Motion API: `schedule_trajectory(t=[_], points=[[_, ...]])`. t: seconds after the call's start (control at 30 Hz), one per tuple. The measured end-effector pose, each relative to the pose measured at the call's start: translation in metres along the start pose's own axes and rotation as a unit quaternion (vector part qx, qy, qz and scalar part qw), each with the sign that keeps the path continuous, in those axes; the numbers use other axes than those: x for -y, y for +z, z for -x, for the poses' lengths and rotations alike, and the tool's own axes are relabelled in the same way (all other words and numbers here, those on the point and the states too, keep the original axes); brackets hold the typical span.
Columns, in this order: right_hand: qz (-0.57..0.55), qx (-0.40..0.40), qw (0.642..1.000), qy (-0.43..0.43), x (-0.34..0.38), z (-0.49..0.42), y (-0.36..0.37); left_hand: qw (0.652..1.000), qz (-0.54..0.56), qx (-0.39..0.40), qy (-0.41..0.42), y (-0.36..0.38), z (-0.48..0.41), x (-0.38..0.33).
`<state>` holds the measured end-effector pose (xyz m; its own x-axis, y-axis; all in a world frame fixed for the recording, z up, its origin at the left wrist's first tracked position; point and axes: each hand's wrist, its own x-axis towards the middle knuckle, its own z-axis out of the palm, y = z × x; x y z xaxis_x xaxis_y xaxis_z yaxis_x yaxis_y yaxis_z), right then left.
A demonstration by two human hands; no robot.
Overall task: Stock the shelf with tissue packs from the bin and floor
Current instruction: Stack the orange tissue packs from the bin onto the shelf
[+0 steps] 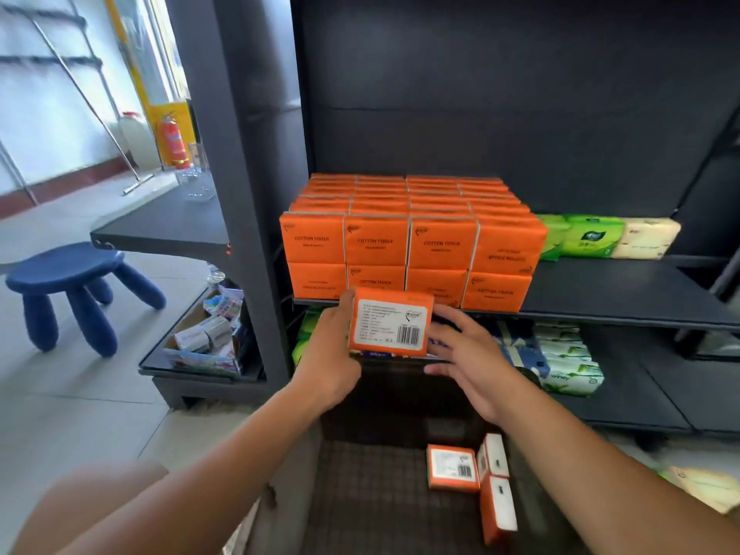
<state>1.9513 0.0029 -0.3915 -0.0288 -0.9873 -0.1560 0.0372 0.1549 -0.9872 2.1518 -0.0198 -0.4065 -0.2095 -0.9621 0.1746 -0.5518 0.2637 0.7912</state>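
Tissue pack point(390, 322) sits gripped in my left hand point(328, 354), in front of the orange packs point(412, 250) on the shelf point(620, 290). My right hand point(468, 354) is spread wide beside it.

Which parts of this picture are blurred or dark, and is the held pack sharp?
Head view: the held pack is sharp, its barcode visible; the bright wall at far left is smeared; the shelf back is dark; the wide lens bends the shelf post.

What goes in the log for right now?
left hand: grips orange tissue pack | right hand: open beside pack | shelf: orange stack | bin: three packs inside
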Motion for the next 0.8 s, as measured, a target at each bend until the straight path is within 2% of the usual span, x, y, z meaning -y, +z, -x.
schedule_trajectory(t=[0.2,0.37,0.57,0.67,0.8], points=[[-0.033,0.010,0.999,-0.042,0.040,0.000,0.003,0.989,-0.102,-0.015,0.103,-0.026,0.005,-0.016],[-0.034,0.030,0.998,-0.048,0.069,-0.004,0.000,0.980,-0.147,-0.044,0.126,-0.047,-0.005,-0.025],[0.018,0.055,0.996,-0.064,0.105,-0.010,0.001,0.986,-0.026,-0.111,0.122,-0.067,-0.019,-0.036],[0.047,0.050,0.993,-0.096,0.116,-0.015,0.006,0.978,0.060,-0.151,0.133,-0.073,-0.025,-0.044],[0.100,0.057,0.981,-0.156,0.128,-0.024,0.020,0.968,0.151,-0.179,0.094,-0.084,-0.040,-0.059]])
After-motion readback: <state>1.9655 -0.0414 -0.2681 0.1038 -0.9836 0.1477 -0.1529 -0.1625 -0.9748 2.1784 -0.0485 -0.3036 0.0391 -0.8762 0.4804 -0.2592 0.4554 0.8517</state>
